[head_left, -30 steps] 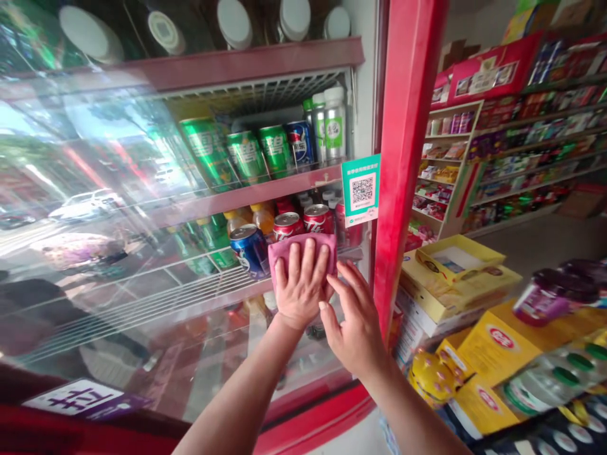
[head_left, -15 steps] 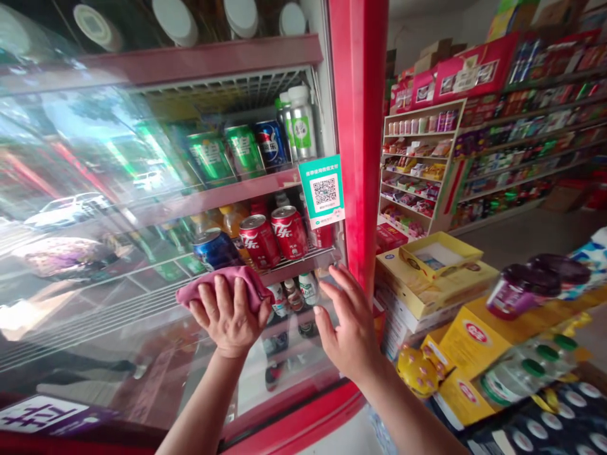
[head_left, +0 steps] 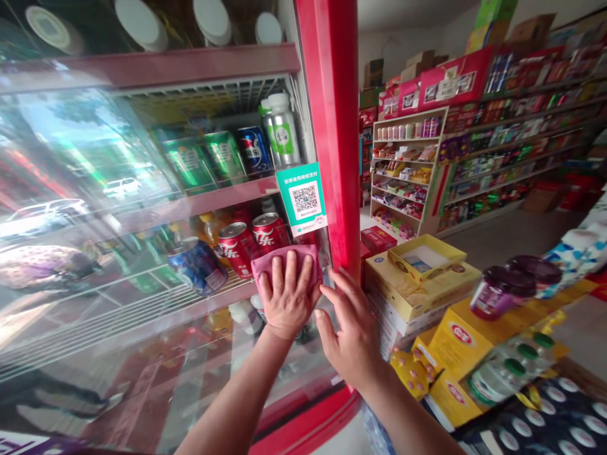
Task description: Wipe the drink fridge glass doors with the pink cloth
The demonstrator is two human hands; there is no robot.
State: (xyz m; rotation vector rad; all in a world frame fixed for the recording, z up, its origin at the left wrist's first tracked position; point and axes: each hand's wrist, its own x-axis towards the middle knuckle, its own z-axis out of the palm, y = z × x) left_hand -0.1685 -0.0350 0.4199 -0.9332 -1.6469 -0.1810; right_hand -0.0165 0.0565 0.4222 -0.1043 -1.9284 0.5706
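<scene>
My left hand [head_left: 288, 294] presses a folded pink cloth [head_left: 265, 262] flat against the glass door [head_left: 156, 354] of a drinks fridge, fingers spread over it. My right hand [head_left: 348, 332] is close beside it, fingers apart and holding nothing, near the red door frame [head_left: 337, 158]. Whether its fingertips touch the frame or glass I cannot tell. Behind the glass, red cola cans [head_left: 237, 243] and a blue can [head_left: 198, 265] stand on a wire shelf, partly hidden by the cloth. Above the cloth, a green QR-code sticker [head_left: 303, 199] is on the door.
To the right, yellow boxes [head_left: 459, 335] bear dark-lidded purple containers [head_left: 496, 291], with green-capped bottles [head_left: 502, 379] alongside. An open yellow box [head_left: 427, 256] sits behind them. Stocked shelves [head_left: 408, 158] line the back. Street reflections with a white car [head_left: 45, 218] cross the glass.
My left hand has slid the pink cloth rightward over the glass, to just below the sticker and close to my right hand. The view has shifted slightly to the right.
</scene>
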